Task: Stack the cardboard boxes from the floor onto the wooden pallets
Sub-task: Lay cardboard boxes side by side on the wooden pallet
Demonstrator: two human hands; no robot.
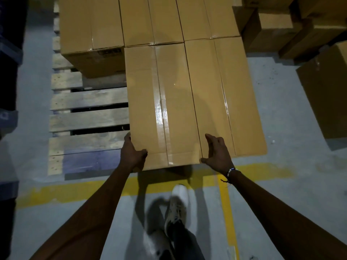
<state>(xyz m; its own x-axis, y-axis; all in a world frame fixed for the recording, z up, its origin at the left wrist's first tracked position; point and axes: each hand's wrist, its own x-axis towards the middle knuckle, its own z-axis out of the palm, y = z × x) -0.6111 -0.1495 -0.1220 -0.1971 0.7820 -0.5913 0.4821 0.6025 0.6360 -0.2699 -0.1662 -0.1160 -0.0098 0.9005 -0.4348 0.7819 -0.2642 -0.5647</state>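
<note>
in the middle of the frame a long cardboard box (pixel 161 102) lies on the wooden pallet (pixel 88 119), its near end at the pallet's front edge and its far end touching the boxes behind it. a second box (pixel 225 94) lies right alongside it, side against side. the left hand (pixel 132 153) grips the near left corner of the first box, fingers curled round the side and thumb on top. the right hand (pixel 217 151) rests on the near end of the second box by the seam between the two, fingers spread and lightly bent, thumb on the front edge; it holds nothing. more boxes (pixel 120 19) fill the pallet across the top of the frame. bare slats show at centre left. other boxes (pixel 323 91) stand on the grey floor (pixel 281 109) at upper right. a shoe (pixel 177 205) steps over a yellow line (pixel 75 190) at the bottom.
</note>
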